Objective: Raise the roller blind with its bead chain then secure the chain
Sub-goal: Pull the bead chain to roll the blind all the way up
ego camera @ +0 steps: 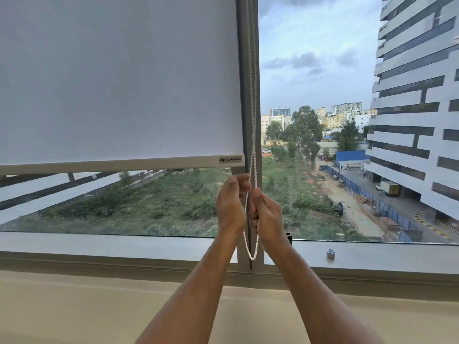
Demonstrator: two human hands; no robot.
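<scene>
A white roller blind [119, 78] covers most of the left window pane. Its grey bottom bar [124, 163] hangs a little above the lower part of the glass. A white bead chain [253, 155] runs down along the grey window post and ends in a loop [252, 256] just above the sill. My left hand [229, 204] pinches the left strand of the chain below the bottom bar. My right hand [267, 214] is closed around the right strand, slightly lower. Both forearms reach up from the bottom of the view.
A grey window sill [124, 244] runs across under the glass. A small grey clip [330, 253] sits on the sill to the right of the post. The right pane is uncovered and shows buildings and trees outside. A beige surface [74, 306] lies below the sill.
</scene>
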